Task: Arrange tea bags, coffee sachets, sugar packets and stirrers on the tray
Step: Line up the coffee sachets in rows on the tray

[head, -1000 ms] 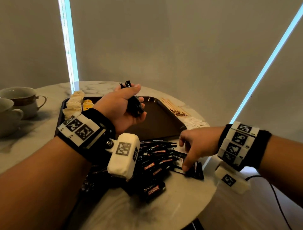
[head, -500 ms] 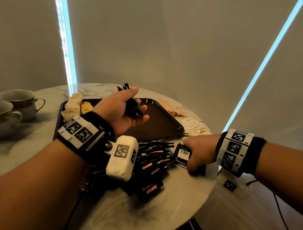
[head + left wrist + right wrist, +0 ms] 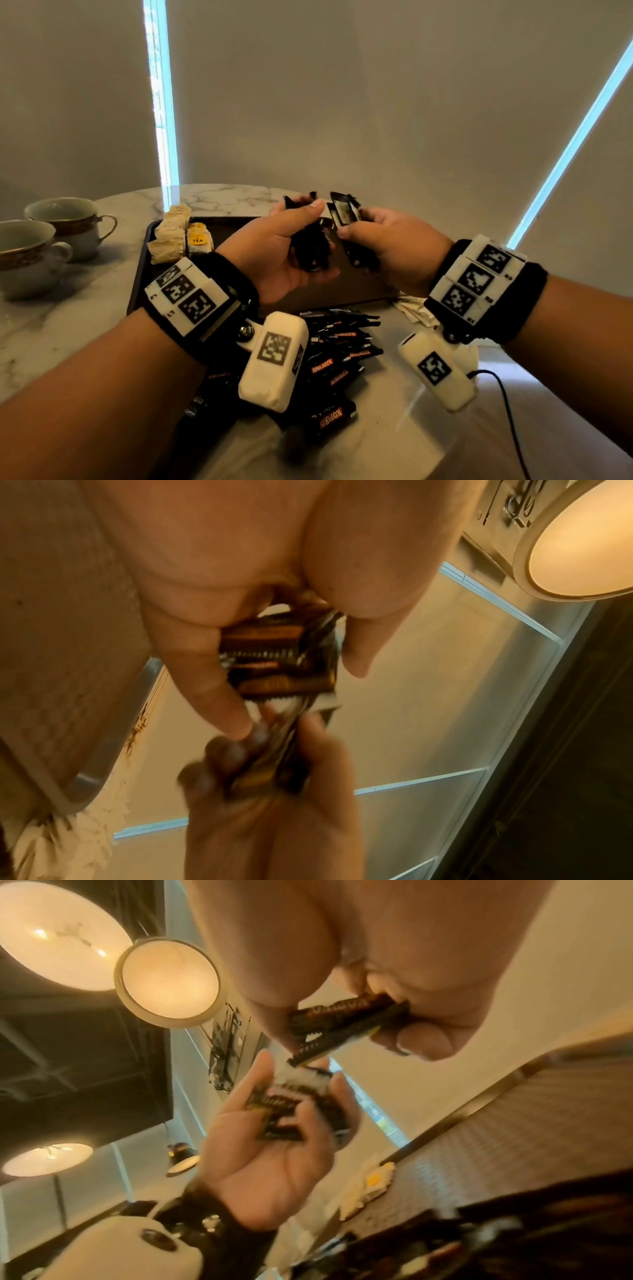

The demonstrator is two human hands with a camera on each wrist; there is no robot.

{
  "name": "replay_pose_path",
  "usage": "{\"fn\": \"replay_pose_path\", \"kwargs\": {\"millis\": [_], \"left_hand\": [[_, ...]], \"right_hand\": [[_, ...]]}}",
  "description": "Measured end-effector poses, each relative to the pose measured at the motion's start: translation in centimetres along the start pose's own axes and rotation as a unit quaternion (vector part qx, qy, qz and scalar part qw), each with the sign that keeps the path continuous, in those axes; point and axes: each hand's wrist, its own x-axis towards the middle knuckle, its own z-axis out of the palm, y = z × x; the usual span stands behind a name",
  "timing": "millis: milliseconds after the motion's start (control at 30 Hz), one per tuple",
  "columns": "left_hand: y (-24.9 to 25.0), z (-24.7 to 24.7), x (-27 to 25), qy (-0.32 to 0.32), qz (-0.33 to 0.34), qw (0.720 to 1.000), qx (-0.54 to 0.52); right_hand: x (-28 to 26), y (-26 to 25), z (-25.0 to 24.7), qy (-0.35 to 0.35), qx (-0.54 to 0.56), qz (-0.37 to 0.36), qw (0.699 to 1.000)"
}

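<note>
My left hand (image 3: pixel 294 240) grips a bundle of black coffee sachets (image 3: pixel 310 246) above the dark tray (image 3: pixel 140 277). My right hand (image 3: pixel 376 240) holds more black coffee sachets (image 3: pixel 344 212) right beside it, almost touching the left bundle. In the left wrist view the left hand's fingers (image 3: pixel 205 669) curl round its sachets (image 3: pixel 277 666). The right wrist view shows the right hand's sachets (image 3: pixel 346 1020) pinched between thumb and fingers. A pile of loose coffee sachets (image 3: pixel 339 353) lies on the marble table before the tray. Tea bags (image 3: pixel 181 236) are stacked in the tray's far left corner.
Two teacups (image 3: pixel 37 246) stand on the table's left side. White sugar packets (image 3: pixel 411 308) lie right of the tray, partly hidden by my right wrist. A black cable (image 3: pixel 507 411) runs off the table's right edge.
My right hand has picked sachets up from the table's pile and lifted them to the left hand over the tray. The left hand stayed up with its bundle.
</note>
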Motion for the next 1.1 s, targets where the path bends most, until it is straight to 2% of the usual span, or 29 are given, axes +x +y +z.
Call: {"fn": "replay_pose_path", "kwargs": {"millis": [100, 200, 300, 433, 533, 633, 733, 800, 867, 967, 1033, 1100], "left_hand": [[-0.1, 0.0, 0.0, -0.024, -0.003, 1.000, -0.006], [0.2, -0.2, 0.2, -0.005, -0.010, 1.000, -0.006], [0.4, -0.3, 0.2, 0.013, -0.010, 1.000, 0.009], [0.8, -0.6, 0.0, 0.008, -0.044, 0.999, 0.017], [0.8, -0.4, -0.3, -0.040, -0.039, 0.998, -0.002], [0.3, -0.2, -0.2, -0.036, -0.025, 0.999, -0.010], [0.3, -0.3, 0.1, -0.012, -0.029, 0.999, -0.005], [0.6, -0.5, 0.3, 0.047, -0.038, 0.998, -0.022], [1.0, -0.8, 0.5, 0.095, -0.036, 0.994, -0.029], [1.2, -1.2, 0.6, 0.112, -0.031, 0.993, -0.029], [1.2, -1.2, 0.5, 0.114, -0.025, 0.993, -0.027], [1.1, -1.1, 0.5, 0.110, -0.020, 0.993, -0.029]], "right_hand": [[1.1, 0.0, 1.8, -0.026, -0.018, -0.044, 0.999], [2.1, 0.0, 2.5, -0.044, -0.115, -0.042, 0.992], [2.6, -0.3, 2.4, -0.046, -0.202, -0.084, 0.975], [2.3, -0.7, 1.7, -0.056, -0.103, -0.109, 0.987], [2.1, -0.9, 1.3, -0.129, -0.128, -0.171, 0.968], [1.9, -0.9, 1.2, -0.121, -0.137, -0.198, 0.963], [1.6, -0.7, 0.2, -0.124, -0.129, -0.156, 0.971], [1.4, -0.1, -1.1, -0.120, -0.169, -0.104, 0.973], [1.1, 0.9, -2.6, -0.138, -0.255, -0.048, 0.956], [0.1, 2.3, -3.8, -0.219, -0.322, 0.044, 0.920], [-0.4, 3.0, -4.0, -0.251, -0.345, 0.058, 0.903], [-0.7, 3.5, -3.9, -0.261, -0.340, 0.061, 0.902]]}}
